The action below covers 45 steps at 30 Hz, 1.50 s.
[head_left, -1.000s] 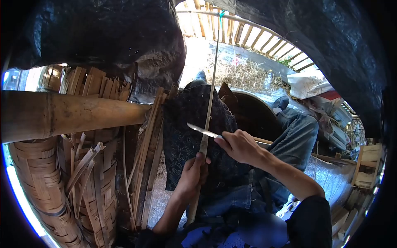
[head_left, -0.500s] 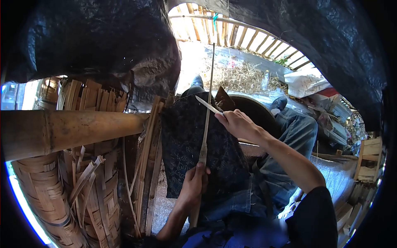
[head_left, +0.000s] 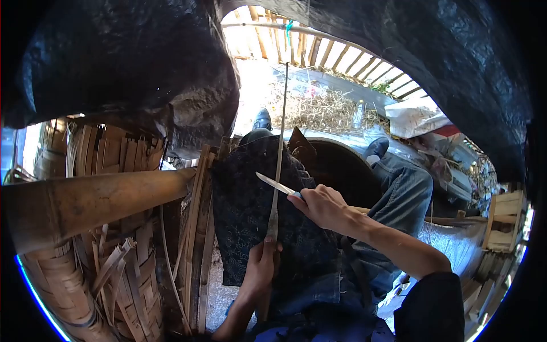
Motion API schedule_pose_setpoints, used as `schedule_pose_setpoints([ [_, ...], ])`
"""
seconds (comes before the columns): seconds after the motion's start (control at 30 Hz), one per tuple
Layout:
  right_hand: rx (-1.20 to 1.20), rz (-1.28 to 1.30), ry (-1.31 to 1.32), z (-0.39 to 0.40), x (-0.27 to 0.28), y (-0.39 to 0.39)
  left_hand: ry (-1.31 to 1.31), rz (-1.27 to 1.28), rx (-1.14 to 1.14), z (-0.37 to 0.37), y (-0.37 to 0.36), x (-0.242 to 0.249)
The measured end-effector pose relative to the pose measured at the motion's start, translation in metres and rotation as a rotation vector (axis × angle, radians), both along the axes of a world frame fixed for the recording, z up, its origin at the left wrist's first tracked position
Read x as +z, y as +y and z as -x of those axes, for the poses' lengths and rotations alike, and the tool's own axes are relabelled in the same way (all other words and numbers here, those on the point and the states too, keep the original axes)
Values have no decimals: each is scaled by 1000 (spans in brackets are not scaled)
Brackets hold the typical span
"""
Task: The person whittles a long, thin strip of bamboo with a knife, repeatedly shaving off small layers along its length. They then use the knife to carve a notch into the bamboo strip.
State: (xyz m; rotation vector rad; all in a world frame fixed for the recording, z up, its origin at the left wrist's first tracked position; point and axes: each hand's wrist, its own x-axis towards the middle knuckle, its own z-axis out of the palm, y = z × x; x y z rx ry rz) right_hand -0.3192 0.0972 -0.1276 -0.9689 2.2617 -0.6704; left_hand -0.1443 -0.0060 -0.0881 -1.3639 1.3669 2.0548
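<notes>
My left hand (head_left: 262, 267) is closed round the lower part of a long thin bamboo strip (head_left: 280, 154), which points away from me over my lap. In my right hand (head_left: 326, 206) is a knife (head_left: 274, 183), its blade crossing the strip a little above the left hand. The fingers wrap the handle and hide most of it. Under the strip, a dark patterned cloth (head_left: 242, 211) covers my thigh.
A thick bamboo pole (head_left: 102, 205) juts in from the left, above woven bamboo baskets (head_left: 68, 285) with split strips. Black plastic sheeting (head_left: 125, 62) hangs overhead. Ahead lie dry shavings (head_left: 322, 111) and a clear bottle (head_left: 358, 115). A round dark container (head_left: 342, 171) stands between my legs.
My right hand has drawn the knife down along the strip, closer to my left hand. The left hand still grips the strip. The whole view has shifted slightly.
</notes>
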Motion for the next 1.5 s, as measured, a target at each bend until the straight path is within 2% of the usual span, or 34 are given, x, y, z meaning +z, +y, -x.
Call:
schedule_pose_setpoints([
  [0.2, 65, -39, -52, 6, -6, -7, -21, 5, 27, 0, -1, 1],
  [0.27, 56, 133, 186, 5, -18, -4, -25, -1, 36, 0, 3, 2],
  [0.3, 53, 131, 184, 14, -22, -6, -19, 11, 12, -3, 9, 2],
  [0.37, -91, -12, 96, 49, -29, -19, -10, 36, -19, -2, 8, 1],
  [0.5, -91, 40, 10, 57, -14, -18, -59, -62, 40, 0, 7, 5],
  [0.63, 4, 154, -36, 21, 6, 5, -36, -97, 83, 3, 2, 6],
  [0.7, 153, 70, -66, 6, 7, 16, -39, -76, 72, 4, 3, 9],
  [0.87, 67, -13, 9, 10, 0, 13, -41, -29, 1, 2, 6, 9],
  [1.03, 40, -29, 26, 48, -27, 1, -38, 45, -55, -2, 9, 3],
  [1.1, 71, -89, -79, 67, -32, -7, -43, 50, -52, -2, 10, 3],
  [1.13, 36, -196, -171, 74, -29, -14, -53, 54, -46, -2, 10, 4],
  [1.17, 32, -195, -165, 83, -38, -16, -47, 56, -49, -1, 9, 5],
  [1.27, -64, -100, 62, 110, -66, -22, -74, 14, -29, 2, 8, 9],
  [1.3, -92, 152, 101, 118, -85, -20, -78, -45, 7, 2, 6, 9],
  [1.37, -55, 353, 263, 119, -88, -18, -87, -104, 58, 4, 0, 9],
  [1.47, -8, 128, -211, 80, -32, -6, -126, -176, 109, 5, -4, 11],
  [1.5, 102, 482, 65, 62, -33, 4, -133, -217, 122, 7, -7, 11],
])
